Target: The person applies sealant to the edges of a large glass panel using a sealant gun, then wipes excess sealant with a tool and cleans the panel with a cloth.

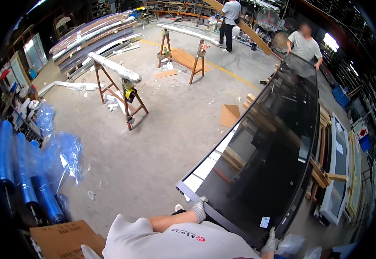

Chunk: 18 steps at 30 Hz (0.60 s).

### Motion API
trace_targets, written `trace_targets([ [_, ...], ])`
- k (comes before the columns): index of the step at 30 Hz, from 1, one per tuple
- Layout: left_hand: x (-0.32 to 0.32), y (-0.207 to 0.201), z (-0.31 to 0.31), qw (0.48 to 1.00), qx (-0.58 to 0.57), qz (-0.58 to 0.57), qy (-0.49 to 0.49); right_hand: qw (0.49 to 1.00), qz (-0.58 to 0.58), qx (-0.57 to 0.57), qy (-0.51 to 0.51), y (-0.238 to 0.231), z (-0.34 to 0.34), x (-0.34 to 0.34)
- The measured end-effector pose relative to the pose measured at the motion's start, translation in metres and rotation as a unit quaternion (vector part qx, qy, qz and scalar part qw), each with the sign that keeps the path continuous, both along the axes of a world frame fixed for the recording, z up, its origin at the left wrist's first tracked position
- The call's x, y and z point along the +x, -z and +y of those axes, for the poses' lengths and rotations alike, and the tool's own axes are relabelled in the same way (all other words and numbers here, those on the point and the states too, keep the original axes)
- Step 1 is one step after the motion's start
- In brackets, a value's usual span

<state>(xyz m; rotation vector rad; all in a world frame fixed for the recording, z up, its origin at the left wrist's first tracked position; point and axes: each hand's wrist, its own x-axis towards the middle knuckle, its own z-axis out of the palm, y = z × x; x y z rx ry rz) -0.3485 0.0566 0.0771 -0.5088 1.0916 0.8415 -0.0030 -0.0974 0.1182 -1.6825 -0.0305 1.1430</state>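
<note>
A long glass panel (pixel 263 192) in a dark grey frame stretches from my body to the far right, with a small white label near its close end. My left hand (pixel 199 210), in a striped white glove, is closed on the panel's near edge, toward its left corner. At the right corner of the same end, my gloved right hand (pixel 269 242) grips the frame; part of its fingers is hidden by the edge. The panel's far end is held by another person (pixel 305 45) in a light shirt, one hand at each side.
Sawhorses (pixel 114 88) with wrapped padding stand ahead on the concrete floor. Blue film rolls (pixel 26 172) and a cardboard box (pixel 67 239) are at left. Stacked profiles (pixel 95 39) lie farther back. Framed panels (pixel 338 172) lean at right by wooden blocks (pixel 321 172). A second person (pixel 230 19) stands behind.
</note>
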Motion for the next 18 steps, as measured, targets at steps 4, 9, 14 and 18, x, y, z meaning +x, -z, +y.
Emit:
trace_targets([
  [4, -0.080, -0.022, 0.022, 0.998, 0.012, -0.007, -0.063, 0.996, 0.070, -0.045, -0.036, 0.010, 0.042, -0.077],
  [9, -0.188, -0.005, 0.087, 0.992, 0.067, 0.043, -0.103, 0.988, 0.140, 0.027, -0.066, 0.033, 0.119, -0.191],
  [14, -0.295, -0.007, 0.149, 0.983, 0.129, 0.055, -0.117, 0.981, 0.180, 0.003, -0.070, 0.034, 0.194, -0.299],
  [18, -0.379, 0.008, 0.171, 0.982, 0.120, 0.070, -0.127, 0.981, 0.176, -0.016, -0.074, 0.045, 0.219, -0.372],
])
